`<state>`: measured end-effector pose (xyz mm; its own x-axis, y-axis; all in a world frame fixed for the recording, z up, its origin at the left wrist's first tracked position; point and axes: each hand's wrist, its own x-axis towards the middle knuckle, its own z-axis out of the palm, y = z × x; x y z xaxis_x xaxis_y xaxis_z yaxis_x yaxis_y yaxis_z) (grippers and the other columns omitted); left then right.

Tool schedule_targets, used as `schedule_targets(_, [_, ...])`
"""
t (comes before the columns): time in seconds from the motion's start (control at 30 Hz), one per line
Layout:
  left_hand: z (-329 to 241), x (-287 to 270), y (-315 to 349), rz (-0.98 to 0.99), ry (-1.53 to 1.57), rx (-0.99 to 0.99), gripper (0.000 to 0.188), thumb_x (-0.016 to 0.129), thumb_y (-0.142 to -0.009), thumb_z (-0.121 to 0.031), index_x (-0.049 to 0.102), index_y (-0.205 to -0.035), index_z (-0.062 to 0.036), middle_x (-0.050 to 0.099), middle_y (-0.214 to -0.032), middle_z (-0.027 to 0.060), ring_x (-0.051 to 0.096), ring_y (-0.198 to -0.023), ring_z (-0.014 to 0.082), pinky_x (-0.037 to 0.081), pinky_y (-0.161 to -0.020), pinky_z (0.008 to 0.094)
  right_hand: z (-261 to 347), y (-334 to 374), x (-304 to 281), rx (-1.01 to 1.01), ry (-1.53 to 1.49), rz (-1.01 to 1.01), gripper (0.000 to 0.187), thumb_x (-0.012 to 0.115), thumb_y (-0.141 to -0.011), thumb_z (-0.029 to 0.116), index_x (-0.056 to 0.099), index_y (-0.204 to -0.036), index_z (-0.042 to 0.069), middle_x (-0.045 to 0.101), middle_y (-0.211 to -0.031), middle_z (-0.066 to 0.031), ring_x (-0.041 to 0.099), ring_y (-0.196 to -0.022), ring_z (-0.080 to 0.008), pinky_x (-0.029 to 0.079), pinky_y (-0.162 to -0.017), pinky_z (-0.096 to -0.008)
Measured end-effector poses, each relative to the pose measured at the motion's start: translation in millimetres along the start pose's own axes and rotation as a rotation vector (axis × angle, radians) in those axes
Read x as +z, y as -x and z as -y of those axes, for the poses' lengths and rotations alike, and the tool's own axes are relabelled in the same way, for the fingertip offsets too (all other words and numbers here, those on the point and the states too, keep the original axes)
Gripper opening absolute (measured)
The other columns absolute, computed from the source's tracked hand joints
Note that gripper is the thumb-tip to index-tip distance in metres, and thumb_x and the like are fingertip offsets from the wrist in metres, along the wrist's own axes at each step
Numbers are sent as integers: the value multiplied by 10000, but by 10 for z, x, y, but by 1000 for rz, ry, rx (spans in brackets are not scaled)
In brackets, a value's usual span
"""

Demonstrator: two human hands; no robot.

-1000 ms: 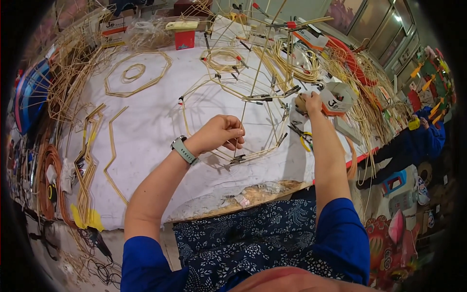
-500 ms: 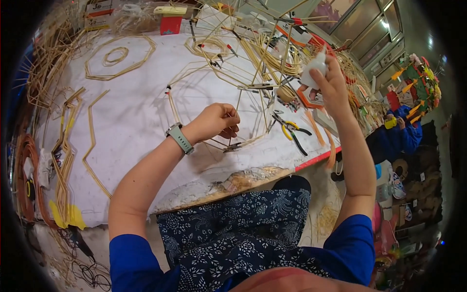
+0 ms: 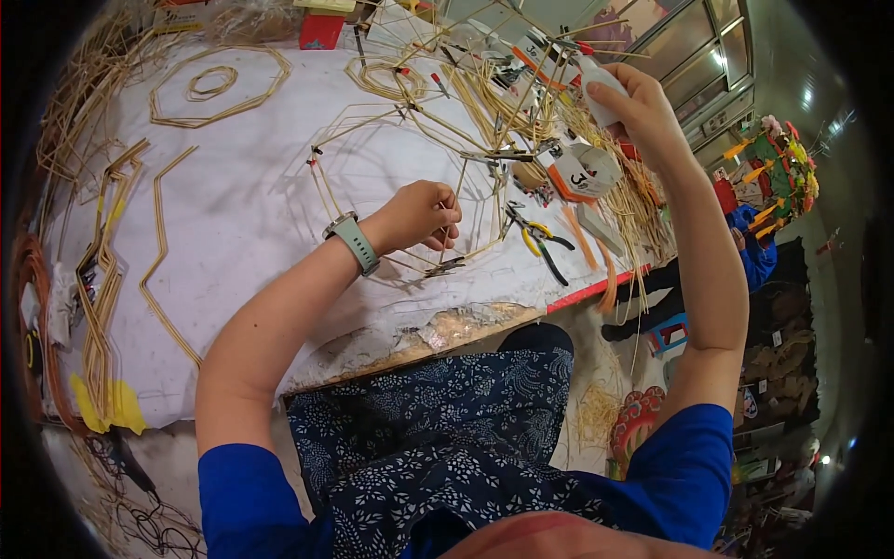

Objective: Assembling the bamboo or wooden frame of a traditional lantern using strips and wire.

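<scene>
Far left of the table (image 3: 251,205) there's a brownish coil (image 3: 34,279), then a bundle (image 3: 102,312) of bent strips with a yellow patch (image 3: 126,405) by its near end. One bent strip (image 3: 156,242) lies alone just right of that. Farther back is a flat octagon (image 3: 200,127) with a small ring (image 3: 212,98) inside it, and a red box (image 3: 321,31) sits past that at the back.

Middle: the left hand (image 3: 416,216), watch (image 3: 352,240) on the wrist, is over the near side of a big clipped-together frame (image 3: 484,249). Fingertips are drawn together, looks like a pinch on a thin upright stick (image 3: 462,175), though the hand covers the exact contact. A dark clip (image 3: 445,267) is on the frame's near edge, right below those fingers.

Just right of the frame, pliers (image 3: 538,240) with yellow and black handles lie on the table, nose toward the frame. Behind them there's a white and orange carton (image 3: 573,172).

Then the right hand (image 3: 641,104), raised, fingers wrapped round a white bottle (image 3: 601,98), thumb on the near face. The bottle's up in the air, tilted, top leaning left, well apart from the left hand. Far right, there's another person (image 3: 759,252) in blue.
</scene>
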<state>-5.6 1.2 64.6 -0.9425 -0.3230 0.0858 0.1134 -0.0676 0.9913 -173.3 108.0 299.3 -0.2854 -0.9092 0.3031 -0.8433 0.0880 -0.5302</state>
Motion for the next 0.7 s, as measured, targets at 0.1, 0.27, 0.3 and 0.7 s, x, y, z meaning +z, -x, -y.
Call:
schedule_targets(0.1, [-23,-10,4,31,-31,-44,131,498,-916,-114,533,-860,-1,614,-771,72,629,-668,122,533,-592,231,102,-35,-86,16,71,30,359,612,-815,299,576,-1025,9,549,-682,6,416,-486,-24,290,-425,-183])
schedule_targets(0.27, [-44,-4,18,21,-68,-36,129,501,-913,-108,534,-853,2,615,-769,76,631,-661,122,534,-581,227,151,-126,-187,15,159,75,374,611,-789,308,618,-1009,5,541,-653,23,403,-485,-11,270,-421,-183])
schedule_targets(0.3, [-48,-3,27,16,-68,-33,130,503,-912,-108,535,-852,3,616,-768,77,632,-659,123,535,-579,227,167,-139,-202,17,160,76,374,611,-789,308,618,-1009,5,541,-653,23,403,-485,-11,270,-421,-183])
schedule_targets(0.7, [14,23,4,-25,-22,-11,138,521,-883,-90,543,-814,27,627,-727,105,633,-614,159,543,-538,259,189,-80,-112,-39,185,66,442,622,-781,299,599,-1083,-22,551,-655,27,407,-486,-10,278,-427,-180])
